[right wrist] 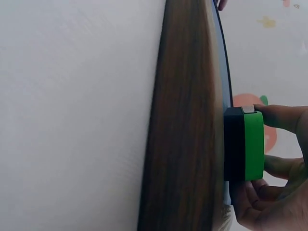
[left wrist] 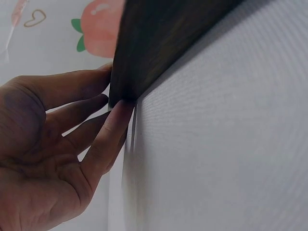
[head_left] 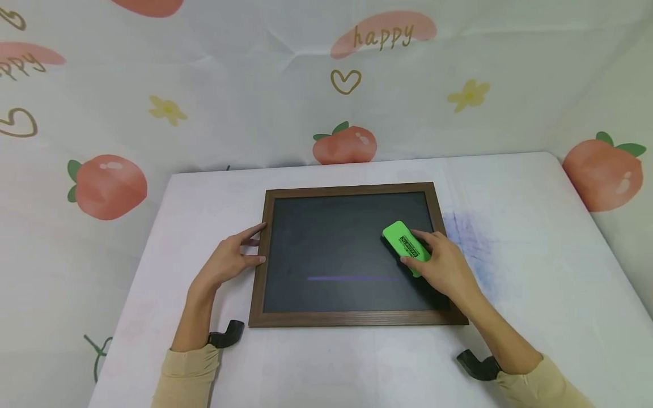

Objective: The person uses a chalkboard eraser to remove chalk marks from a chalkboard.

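Chalkboard wiping: nearly complete.
Right hand (head_left: 449, 266) grips green eraser (head_left: 406, 243) on framed chalkboard (head_left: 331, 249); left hand (head_left: 229, 260), fingers extended, braces frame; purple line (head_left: 352, 278) remains.

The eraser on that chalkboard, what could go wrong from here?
The purple line lies below and left of the eraser, so a stroke could miss part of it. The left hand only touches the chalkboard at its frame edge, so hard rubbing might slide it on the table. The blue smudge beside the frame suggests dust could spread further.
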`<move>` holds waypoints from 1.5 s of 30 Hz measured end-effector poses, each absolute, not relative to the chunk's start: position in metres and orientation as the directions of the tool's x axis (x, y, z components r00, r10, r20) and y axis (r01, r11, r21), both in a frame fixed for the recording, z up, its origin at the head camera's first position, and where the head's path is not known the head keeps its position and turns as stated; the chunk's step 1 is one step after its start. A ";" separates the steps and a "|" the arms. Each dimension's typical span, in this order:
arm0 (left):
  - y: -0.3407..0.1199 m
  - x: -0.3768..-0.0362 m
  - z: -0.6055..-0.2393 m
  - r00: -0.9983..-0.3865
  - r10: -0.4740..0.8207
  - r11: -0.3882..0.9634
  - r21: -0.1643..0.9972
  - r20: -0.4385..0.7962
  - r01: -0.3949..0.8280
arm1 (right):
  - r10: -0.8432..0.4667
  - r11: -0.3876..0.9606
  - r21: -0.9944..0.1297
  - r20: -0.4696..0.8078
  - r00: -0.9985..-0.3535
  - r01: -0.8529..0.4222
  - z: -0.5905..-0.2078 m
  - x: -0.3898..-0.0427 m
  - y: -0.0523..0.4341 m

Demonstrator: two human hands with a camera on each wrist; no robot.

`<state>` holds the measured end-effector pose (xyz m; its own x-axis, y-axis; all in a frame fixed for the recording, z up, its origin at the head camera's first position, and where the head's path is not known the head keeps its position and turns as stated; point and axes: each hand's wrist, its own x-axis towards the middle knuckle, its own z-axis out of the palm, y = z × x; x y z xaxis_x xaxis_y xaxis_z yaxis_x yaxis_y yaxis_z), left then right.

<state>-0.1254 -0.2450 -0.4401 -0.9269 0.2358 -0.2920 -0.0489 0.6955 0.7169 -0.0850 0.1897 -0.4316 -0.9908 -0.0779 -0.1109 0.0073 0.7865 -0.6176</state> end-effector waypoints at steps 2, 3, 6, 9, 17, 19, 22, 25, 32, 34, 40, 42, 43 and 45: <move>-0.245 -0.126 -0.440 -0.926 0.240 0.702 0.711 -0.291 -0.042 | -0.072 0.791 -0.612 -0.109 -0.991 0.010 -0.431 -0.082 0.190; -0.245 -0.126 -0.440 -0.928 0.239 0.705 0.708 -0.287 -0.038 | -0.069 0.791 -0.612 -0.108 -0.992 0.012 -0.431 -0.081 0.190; -0.243 -0.129 -0.438 -0.932 0.238 0.708 0.705 -0.272 -0.025 | -0.066 0.787 -0.616 -0.100 -0.993 0.009 -0.430 -0.079 0.190; -0.242 -0.130 -0.436 -0.934 0.238 0.707 0.707 -0.266 -0.022 | -0.063 0.782 -0.623 -0.090 -0.994 0.007 -0.430 -0.075 0.190; -0.241 -0.126 -0.437 -0.929 0.239 0.702 0.711 -0.281 -0.035 | -0.067 0.765 -0.644 -0.076 -0.995 -0.002 -0.437 -0.061 0.184; -0.241 -0.125 -0.437 -0.930 0.238 0.701 0.713 -0.281 -0.036 | -0.077 0.762 -0.647 -0.065 -0.995 -0.016 -0.439 -0.058 0.181; -0.240 -0.126 -0.438 -0.930 0.242 0.703 0.710 -0.277 -0.029 | -0.085 0.761 -0.648 -0.042 -0.995 -0.038 -0.441 -0.055 0.178; -0.239 -0.126 -0.439 -0.930 0.243 0.710 0.704 -0.276 -0.023 | -0.083 0.760 -0.649 -0.026 -0.996 -0.047 -0.442 -0.054 0.176; -0.240 -0.128 -0.437 -0.930 0.241 0.720 0.693 -0.276 -0.019 | -0.084 0.755 -0.654 -0.019 -0.996 -0.051 -0.442 -0.054 0.171; -0.240 -0.129 -0.437 -0.931 0.241 0.723 0.691 -0.275 -0.017 | -0.082 0.751 -0.658 -0.021 -0.996 -0.048 -0.442 -0.055 0.170; -0.240 -0.128 -0.437 -0.931 0.235 0.725 0.688 -0.278 -0.022 | -0.099 0.743 -0.667 -0.028 -0.995 -0.055 -0.442 -0.055 0.165; -0.241 -0.127 -0.438 -0.931 0.232 0.726 0.687 -0.281 -0.027 | -0.109 0.741 -0.669 -0.030 -0.994 -0.061 -0.442 -0.055 0.163; -0.241 -0.127 -0.438 -0.931 0.229 0.726 0.687 -0.284 -0.031 | -0.115 0.741 -0.668 -0.031 -0.993 -0.065 -0.443 -0.055 0.162; -0.241 -0.126 -0.438 -0.931 0.228 0.726 0.687 -0.285 -0.033 | -0.123 0.740 -0.669 -0.032 -0.992 -0.070 -0.443 -0.055 0.159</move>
<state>-0.1262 -0.2409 -0.4385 -0.9309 0.2279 -0.2853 -0.0331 0.7255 0.6874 -0.0546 0.1587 -0.4430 -0.9919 -0.1229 -0.0319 -0.0702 0.7399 -0.6691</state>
